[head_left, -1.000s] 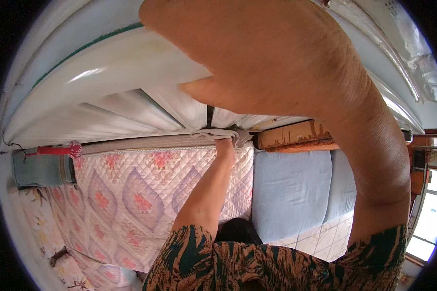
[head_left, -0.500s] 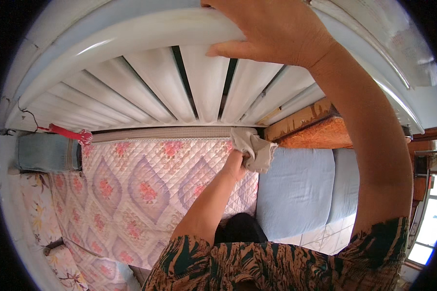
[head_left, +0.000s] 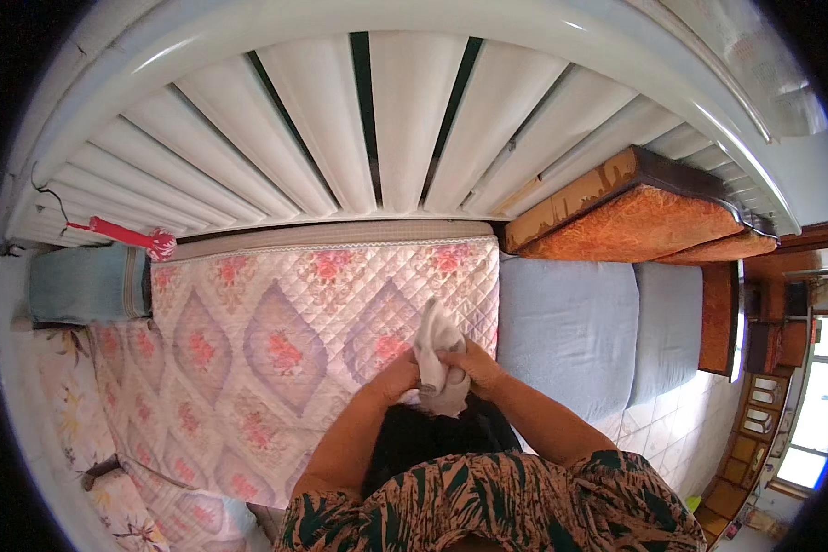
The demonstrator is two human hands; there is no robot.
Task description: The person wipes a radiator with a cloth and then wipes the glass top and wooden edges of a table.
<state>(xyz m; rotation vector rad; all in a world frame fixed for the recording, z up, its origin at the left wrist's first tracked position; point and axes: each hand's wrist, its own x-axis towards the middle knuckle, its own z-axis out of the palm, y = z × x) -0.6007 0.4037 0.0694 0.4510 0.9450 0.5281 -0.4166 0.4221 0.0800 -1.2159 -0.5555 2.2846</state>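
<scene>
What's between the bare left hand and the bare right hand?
Head view: a crumpled pale-grey cloth, gripped by both left hand and right hand.

right grip point(head_left: 477, 362) off rail point(head_left: 414, 17), now on cloth point(head_left: 439, 333)

Cloth point(head_left: 440, 336) partly hidden by hands point(head_left: 399, 378) point(head_left: 479, 365)

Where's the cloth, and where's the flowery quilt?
Cloth point(head_left: 431, 344): head view, on its pale bunched folds.
Flowery quilt point(head_left: 286, 353): head view, on a pink flower print near its middle.
</scene>
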